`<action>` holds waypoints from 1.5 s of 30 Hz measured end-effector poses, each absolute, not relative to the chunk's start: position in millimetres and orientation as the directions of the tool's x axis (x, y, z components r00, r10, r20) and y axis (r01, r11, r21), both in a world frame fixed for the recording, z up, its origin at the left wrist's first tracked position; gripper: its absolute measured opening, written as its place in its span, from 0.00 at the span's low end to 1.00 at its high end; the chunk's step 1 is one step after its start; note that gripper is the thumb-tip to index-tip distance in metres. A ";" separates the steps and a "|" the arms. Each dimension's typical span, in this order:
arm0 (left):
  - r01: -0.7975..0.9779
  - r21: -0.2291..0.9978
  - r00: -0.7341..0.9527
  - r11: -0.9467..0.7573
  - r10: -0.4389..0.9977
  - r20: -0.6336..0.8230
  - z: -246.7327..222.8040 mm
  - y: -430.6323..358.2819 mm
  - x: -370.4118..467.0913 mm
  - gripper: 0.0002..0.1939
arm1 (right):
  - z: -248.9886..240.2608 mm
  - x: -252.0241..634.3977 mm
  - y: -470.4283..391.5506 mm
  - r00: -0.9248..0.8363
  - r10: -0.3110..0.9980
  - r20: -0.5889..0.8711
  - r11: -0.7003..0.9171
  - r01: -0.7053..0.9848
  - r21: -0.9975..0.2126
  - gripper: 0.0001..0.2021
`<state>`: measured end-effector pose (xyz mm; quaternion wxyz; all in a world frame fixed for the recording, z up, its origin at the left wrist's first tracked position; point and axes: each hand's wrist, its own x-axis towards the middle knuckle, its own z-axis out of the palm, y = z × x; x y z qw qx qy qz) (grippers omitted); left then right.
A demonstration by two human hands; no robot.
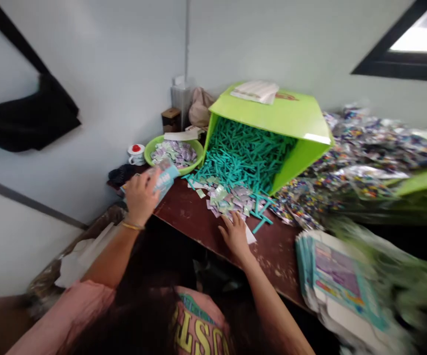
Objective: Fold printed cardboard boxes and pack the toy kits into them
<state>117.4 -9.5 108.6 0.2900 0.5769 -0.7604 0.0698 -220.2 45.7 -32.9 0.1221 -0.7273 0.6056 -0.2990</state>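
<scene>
My left hand is closed round a blue and white packet, held over the table's left edge near a green bowl of small purple and green sachets. My right hand rests with its fingers apart at the near edge of a loose pile of sachets on the dark red table. Behind that pile, a lime green bin lies on its side, with many teal plastic sticks spilling out of its mouth.
At the right lie clear bags of multicoloured pieces and a stack of printed cartons. A white cup with a red lid stands left of the bowl. A black cloth hangs on the left wall.
</scene>
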 end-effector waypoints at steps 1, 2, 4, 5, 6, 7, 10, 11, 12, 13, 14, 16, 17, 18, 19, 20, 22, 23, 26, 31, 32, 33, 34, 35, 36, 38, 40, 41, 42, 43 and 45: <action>-0.951 0.159 -0.149 0.264 -0.847 0.510 112.9 -23.5 131.9 0.33 | -46.4 -220.3 54.9 0.073 -0.974 0.215 -0.169 -0.868 -0.467 0.21; -0.968 0.111 -0.145 0.224 -0.865 0.481 110.9 -37.7 144.3 0.31 | -58.4 -219.7 64.4 0.046 -0.988 0.147 -0.102 -0.911 -0.400 0.22; -0.973 0.061 -0.180 0.222 -0.899 0.399 92.8 -61.0 161.8 0.25 | -76.0 -217.6 82.6 -0.003 -0.999 0.049 -0.012 -0.948 -0.317 0.26; -0.964 0.065 -0.216 0.257 -0.904 0.370 80.3 -68.3 167.1 0.25 | -81.1 -216.4 90.9 -0.012 -1.000 0.029 0.003 -0.952 -0.306 0.27; -0.959 0.070 -0.233 0.276 -0.901 0.365 67.7 -72.2 170.3 0.25 | -83.9 -215.5 98.4 -0.013 -1.000 0.025 0.004 -0.951 -0.311 0.28; -0.959 0.075 -0.223 0.273 -0.894 0.389 55.8 -73.0 171.3 0.26 | -84.5 -215.1 105.1 -0.007 -1.000 0.029 -0.003 -0.946 -0.323 0.29; -0.950 0.148 -0.176 0.275 -0.863 0.474 24.9 -60.7 156.3 0.24 | -77.1 -221.8 117.0 0.018 -0.999 0.048 -0.035 -0.923 -0.384 0.29; -0.934 0.188 -0.181 0.305 -0.854 0.487 14.7 -52.8 143.7 0.24 | -72.6 -229.5 117.5 0.015 -0.998 0.062 -0.039 -0.915 -0.402 0.29; -0.905 0.230 -0.217 0.358 -0.853 0.474 4.0 -43.1 127.1 0.23 | -67.6 -241.6 116.6 -0.002 -0.997 0.081 -0.031 -0.911 -0.411 0.28; -0.861 0.276 -0.295 0.427 -0.861 0.414 -6.9 -31.7 106.9 0.23 | -62.0 -258.4 114.7 -0.044 -0.994 0.101 -0.002 -0.912 -0.411 0.26; -0.811 0.326 -0.382 0.485 -0.862 0.332 -17.6 -18.6 83.8 0.24 | -55.9 -279.8 113.0 -0.117 -0.986 0.119 0.060 -0.914 -0.401 0.24; -0.715 0.410 -0.536 0.567 -0.820 0.199 -36.5 10.0 33.1 0.26 | -43.1 -331.9 112.9 -0.357 -0.925 0.130 0.292 -0.888 -0.356 0.22; -0.648 0.452 -0.616 0.613 -0.771 0.162 -44.0 23.8 7.5 0.28 | -37.1 -359.0 115.4 -0.496 -0.860 0.119 0.439 -0.838 -0.323 0.23; -0.564 0.486 -0.704 0.668 -0.696 0.140 -50.1 35.6 -17.4 0.29 | -32.2 -384.0 119.4 -0.622 -0.777 0.098 0.576 -0.766 -0.286 0.26; -0.463 0.514 -0.793 0.722 -0.596 0.123 -55.2 44.3 -40.9 0.29 | -28.8 -405.0 124.4 -0.718 -0.692 0.072 0.686 -0.686 -0.244 0.31; -0.365 0.536 -0.863 0.761 -0.493 0.111 -59.6 48.9 -62.8 0.28 | -27.2 -420.7 129.8 -0.780 -0.625 0.043 0.759 -0.619 -0.200 0.36; -0.262 0.543 -0.923 0.798 -0.371 0.099 -67.3 44.6 -100.1 0.28 | -29.6 -433.9 140.7 -0.819 -0.574 -0.010 0.812 -0.569 -0.129 0.44; -0.272 0.529 -0.922 0.804 -0.375 0.095 -70.9 36.5 -115.3 0.28 | -32.8 -432.2 146.2 -0.810 -0.586 -0.027 0.807 -0.581 -0.108 0.46; -0.420 0.458 -0.855 0.784 -0.511 0.091 -80.7 4.0 -145.3 0.29 | -43.4 -409.4 166.3 -0.747 -0.664 -0.020 0.745 -0.659 -0.104 0.38; -0.460 0.481 -0.803 0.746 -0.581 0.132 -90.6 -3.1 -148.9 0.26 | -36.1 -407.2 210.6 -0.730 -0.662 0.173 0.700 -0.684 -0.205 0.27; -0.428 0.503 -0.813 0.751 -0.563 0.149 -91.3 4.0 -145.5 0.25 | -31.4 -415.5 216.6 -0.768 -0.614 0.185 0.739 -0.641 -0.208 0.28; -0.389 0.529 -0.826 0.754 -0.540 0.163 -91.2 12.0 -141.8 0.24 | -27.0 -423.9 220.2 -0.806 -0.567 0.171 0.781 -0.592 -0.199 0.31; -0.352 0.557 -0.837 0.752 -0.520 0.174 -90.4 19.9 -138.4 0.22 | -23.8 -430.5 221.4 -0.835 -0.533 0.139 0.815 -0.551 -0.179 0.34; -0.323 0.590 -0.841 0.740 -0.510 0.179 -88.7 27.2 -135.5 0.21 | -22.1 -433.8 220.5 -0.848 -0.521 0.096 0.834 -0.530 -0.155 0.38; -0.303 0.628 -0.839 0.717 -0.513 0.180 -86.4 33.4 -133.3 0.19 | -22.1 -433.0 218.0 -0.843 -0.535 0.051 0.833 -0.536 -0.133 0.42; -0.280 0.725 -0.818 0.629 -0.552 0.163 -80.3 43.3 -131.7 0.18 | -26.0 -418.3 210.8 -0.784 -0.620 -0.009 0.781 -0.616 -0.108 0.48; -0.252 0.841 -0.790 0.479 -0.604 0.107 -73.3 51.3 -133.1 0.18 | -30.3 -390.4 205.2 -0.703 -0.711 -0.011 0.699 -0.705 -0.116 0.46; -0.237 0.897 -0.779 0.372 -0.625 0.054 -69.8 55.1 -134.5 0.19 | -30.9 -373.8 204.1 -0.673 -0.739 0.003 0.667 -0.733 -0.133 0.41; -0.224 0.944 -0.769 0.242 -0.639 -0.018 -66.2 58.6 -136.3 0.21 | -29.6 -356.1 204.2 -0.651 -0.759 0.022 0.640 -0.752 -0.157 0.34; -0.212 0.973 -0.761 0.090 -0.641 -0.106 -62.2 61.7 -138.2 0.25 | -26.4 -337.8 205.4 -0.631 -0.775 0.041 0.614 -0.766 -0.190 0.27; -0.169 0.955 -0.755 -0.245 -0.590 -0.285 -52.5 65.1 -141.5 0.33 | -14.0 -300.6 210.0 -0.566 -0.820 0.087 0.524 -0.802 -0.287 0.19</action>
